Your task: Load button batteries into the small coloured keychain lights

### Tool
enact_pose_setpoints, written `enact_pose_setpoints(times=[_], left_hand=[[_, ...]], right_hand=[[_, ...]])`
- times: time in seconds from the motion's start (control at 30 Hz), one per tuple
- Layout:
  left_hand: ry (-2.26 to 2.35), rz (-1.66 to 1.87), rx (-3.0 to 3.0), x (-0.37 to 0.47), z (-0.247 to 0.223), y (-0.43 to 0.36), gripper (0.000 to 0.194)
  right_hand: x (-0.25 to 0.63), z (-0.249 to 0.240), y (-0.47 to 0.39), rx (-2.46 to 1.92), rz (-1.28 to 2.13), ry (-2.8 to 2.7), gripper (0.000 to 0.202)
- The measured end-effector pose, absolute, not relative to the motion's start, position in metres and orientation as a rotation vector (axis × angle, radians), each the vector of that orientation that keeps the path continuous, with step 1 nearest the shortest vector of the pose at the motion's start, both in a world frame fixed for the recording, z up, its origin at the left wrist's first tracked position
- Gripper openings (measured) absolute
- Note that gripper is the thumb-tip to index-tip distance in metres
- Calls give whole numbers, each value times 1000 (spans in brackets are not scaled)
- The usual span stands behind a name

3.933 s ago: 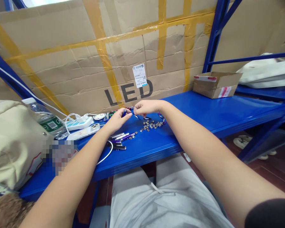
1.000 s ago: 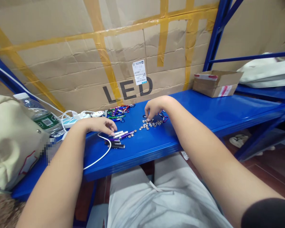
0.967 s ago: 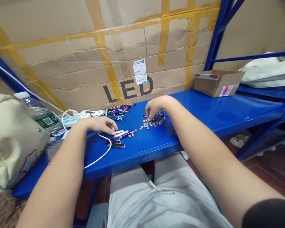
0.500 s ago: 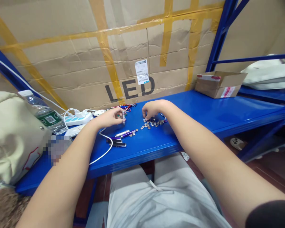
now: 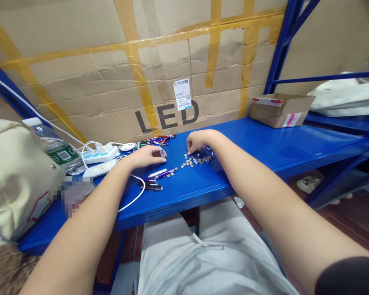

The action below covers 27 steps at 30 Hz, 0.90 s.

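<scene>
My left hand [image 5: 149, 156] is closed around a small silvery tube [image 5: 162, 153], held just above the table. My right hand [image 5: 199, 140] bends down at the far edge of a scatter of button cells [image 5: 191, 162], its thumb and fingertips pinched together. Whatever lies between those fingertips is too small to make out. Nearer the front edge, below my left hand, lie a silver penlight-like tube [image 5: 157, 173], a purple one [image 5: 165, 173] and a black one [image 5: 152, 188]. A few more button cells rest beside the purple tube.
Carabiner-like clips with coloured tubes [image 5: 161, 140] lie behind my left hand. A power strip [image 5: 101, 155], white cables, a bottle [image 5: 57, 149] and a cream bag [image 5: 17, 176] crowd the left. An open carton [image 5: 279, 111] stands at right on the blue table [image 5: 233, 141].
My left hand has shifted slightly right and down, and the tube in it has tilted. My right hand's fingertips remain at the button cells, still pinched.
</scene>
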State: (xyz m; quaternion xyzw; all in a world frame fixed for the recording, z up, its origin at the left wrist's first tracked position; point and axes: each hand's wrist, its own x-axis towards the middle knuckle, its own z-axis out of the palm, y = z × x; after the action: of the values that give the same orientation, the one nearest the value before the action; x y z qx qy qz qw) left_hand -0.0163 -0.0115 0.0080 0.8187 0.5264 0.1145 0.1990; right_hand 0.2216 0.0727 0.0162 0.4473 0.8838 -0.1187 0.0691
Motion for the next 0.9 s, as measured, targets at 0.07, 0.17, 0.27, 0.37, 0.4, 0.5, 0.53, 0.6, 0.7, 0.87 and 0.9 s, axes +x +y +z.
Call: enact_pose_setpoints(times=[0.07, 0.17, 0.27, 0.37, 0.4, 0.5, 0.53, 0.6, 0.7, 0.87, 0.9], left_hand=[[1479, 310, 2298, -15, 9, -12, 46], [1493, 289, 2325, -14, 9, -13, 44], [1497, 282, 2326, -14, 9, -13, 45], [1483, 289, 2317, -15, 8, -12, 45], [1480, 290, 2320, -15, 8, -12, 44], [1479, 287, 2332, -15, 8, -12, 42], [1481, 284, 2335, -15, 9, -13, 42], [1490, 279, 2341, -14, 10, -14, 42], [1513, 272, 2343, -13, 10, -15, 41], [1480, 280, 2345, -13, 9, -14, 41], [1472, 282, 2348, -13, 9, -14, 41]], right_hand=[[223, 17, 73, 1351, -352, 2648, 33], [224, 18, 72, 1373, -358, 2632, 35], [225, 20, 70, 1407, -315, 2594, 38], [227, 22, 69, 1446, -289, 2567, 38], [227, 22, 69, 1449, -290, 2567, 37], [227, 22, 69, 1437, -290, 2570, 37], [227, 22, 69, 1429, -288, 2571, 37], [228, 21, 69, 1419, -290, 2570, 38], [229, 20, 70, 1410, -313, 2578, 36], [224, 19, 69, 1349, -409, 2716, 28], [222, 19, 68, 1301, -469, 2806, 25]])
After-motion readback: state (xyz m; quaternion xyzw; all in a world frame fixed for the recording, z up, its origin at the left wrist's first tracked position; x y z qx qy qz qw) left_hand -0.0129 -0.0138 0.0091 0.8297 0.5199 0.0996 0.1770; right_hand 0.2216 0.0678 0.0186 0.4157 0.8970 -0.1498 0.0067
